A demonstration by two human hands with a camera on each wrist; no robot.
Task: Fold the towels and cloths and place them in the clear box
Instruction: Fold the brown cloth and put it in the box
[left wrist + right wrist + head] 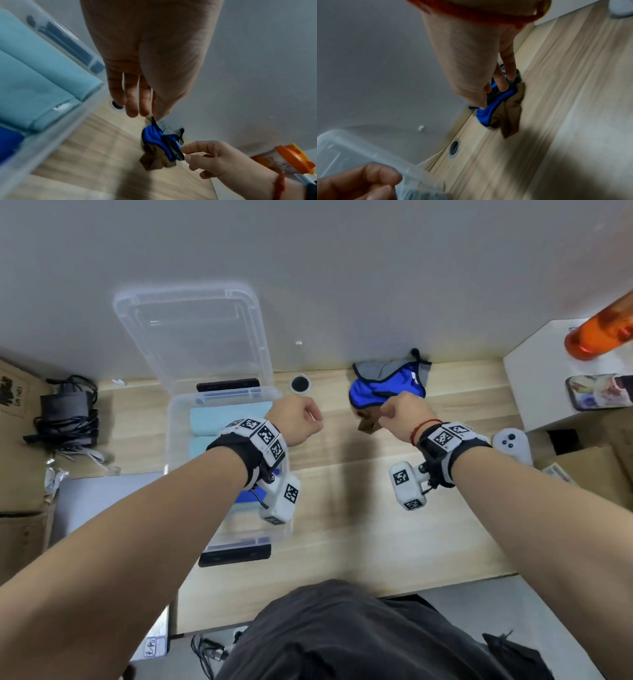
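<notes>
The clear box stands open at the left of the wooden table, with folded light blue towels and a dark blue cloth inside. A crumpled blue and grey cloth lies against the wall on top of a brown cloth. My right hand pinches the blue cloth's near edge between thumb and fingers. My left hand hovers just right of the box with relaxed fingers, holding nothing.
The box lid leans on the wall behind it. A cable grommet sits between box and cloths. An orange bottle and a phone rest on a white stand at right, beside a white controller. A power adapter lies far left.
</notes>
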